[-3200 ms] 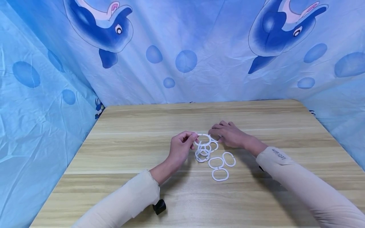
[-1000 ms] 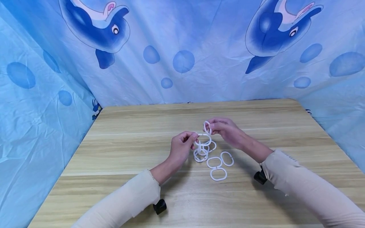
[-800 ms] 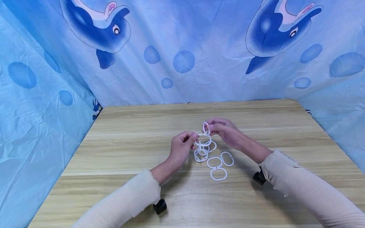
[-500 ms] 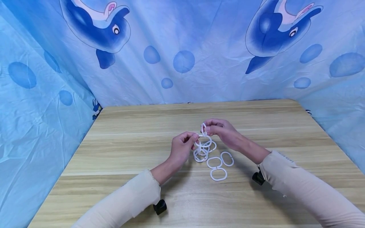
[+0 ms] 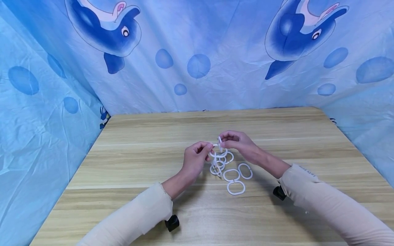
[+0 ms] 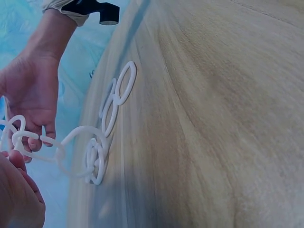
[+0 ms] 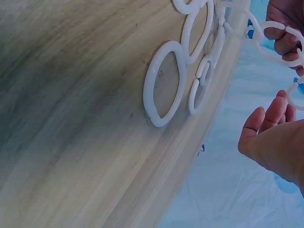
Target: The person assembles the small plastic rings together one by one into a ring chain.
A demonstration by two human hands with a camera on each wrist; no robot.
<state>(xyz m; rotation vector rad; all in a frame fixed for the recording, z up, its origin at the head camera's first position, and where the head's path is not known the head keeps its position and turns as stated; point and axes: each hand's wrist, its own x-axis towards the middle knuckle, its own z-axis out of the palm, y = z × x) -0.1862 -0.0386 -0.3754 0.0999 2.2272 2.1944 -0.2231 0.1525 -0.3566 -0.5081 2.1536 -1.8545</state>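
My left hand (image 5: 194, 160) pinches an oval white plastic ring (image 5: 220, 156) with a small gap in its side, between thumb and fingertips. Linked white rings (image 6: 80, 129) hang from it in a short chain, down to the table. My right hand (image 5: 241, 145) pinches another split white ring (image 5: 220, 140), turned nearly edge-on, its lower part overlapping the left hand's ring in the head view. In the right wrist view the right hand (image 7: 275, 128) has its fingertips at this ring (image 7: 290, 100), below the left hand (image 7: 285, 42).
Three loose white rings lie flat right of the chain: an upper ring (image 5: 231, 169), a right ring (image 5: 239, 168) and a lower ring (image 5: 236, 194). The wood-grain table (image 5: 138, 164) stands before a blue dolphin-print curtain (image 5: 227, 92).
The right hand has taken up a ring from beyond the chain and brought it left and down to the left hand's ring, turning it edge-on. The left hand has stayed nearly still.
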